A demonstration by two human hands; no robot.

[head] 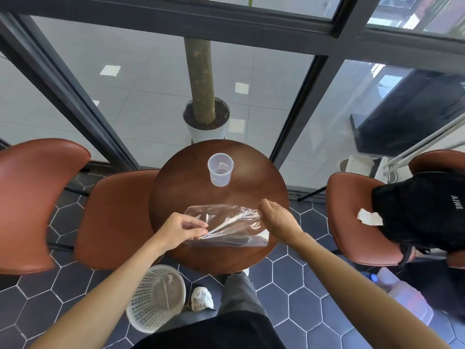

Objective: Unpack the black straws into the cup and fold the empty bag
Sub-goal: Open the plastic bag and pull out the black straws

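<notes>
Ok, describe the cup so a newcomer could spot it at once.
Find the round dark wooden table between the brown chairs. The cup stands upright on its far side, beyond the clear bag both hands hold. It is a translucent, empty plastic cup, the only container on the tabletop.

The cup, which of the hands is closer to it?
Right. The right hand pinches the bag just below and right of the cup; the left hand pinches the bag lower down, farther away.
</notes>
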